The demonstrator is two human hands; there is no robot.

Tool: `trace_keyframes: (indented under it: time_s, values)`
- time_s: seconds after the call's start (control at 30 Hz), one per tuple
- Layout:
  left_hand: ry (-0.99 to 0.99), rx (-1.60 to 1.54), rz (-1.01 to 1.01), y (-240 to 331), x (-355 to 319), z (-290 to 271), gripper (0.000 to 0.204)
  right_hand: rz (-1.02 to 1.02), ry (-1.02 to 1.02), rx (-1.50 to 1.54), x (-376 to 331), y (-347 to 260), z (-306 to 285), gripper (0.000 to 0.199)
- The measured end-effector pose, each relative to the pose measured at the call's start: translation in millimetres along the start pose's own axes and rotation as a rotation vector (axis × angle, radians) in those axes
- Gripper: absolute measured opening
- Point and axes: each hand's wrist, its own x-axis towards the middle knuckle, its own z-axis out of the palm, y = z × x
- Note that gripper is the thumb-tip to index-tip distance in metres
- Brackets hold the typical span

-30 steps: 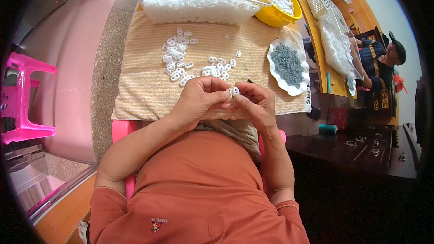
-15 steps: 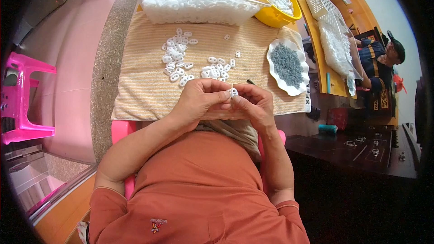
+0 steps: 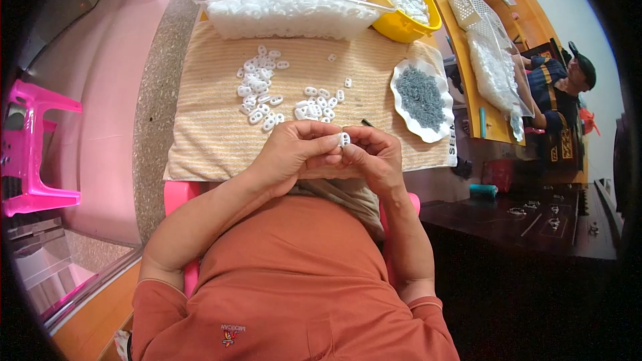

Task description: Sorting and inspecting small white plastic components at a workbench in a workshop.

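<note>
Sm. white pc (image 3: 345,139) is pinched btwn the fingertips of the L hand (image 3: 292,150) & R hand (image 3: 378,158), held w/ its face toward the cam. Dark spots can be seen on it, tho some of it's covered by fingers, so full shape can't be told tbh.

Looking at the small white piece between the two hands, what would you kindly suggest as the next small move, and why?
I would perhaps turn the small white piece slightly between the left hand and the right hand, since both hands meet at it and hide part of it, so its full state cannot be judged.
</note>
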Motion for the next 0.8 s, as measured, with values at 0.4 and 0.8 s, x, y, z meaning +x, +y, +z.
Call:
trace_keyframes:
  time_s: [0.4, 0.8]
  values:
    - [-0.042, -0.059, -0.062, 2.5, -0.6, -0.2, 0.018, -0.047, -0.021, 0.09, -0.6, 3.0, -0.2, 0.022]
    - [-0.106, -0.062, -0.055, 3.9, -3.2, 3.8, 0.016, -0.151, -0.01, -0.029, -1.5, 9.6, -5.6, 0.022]
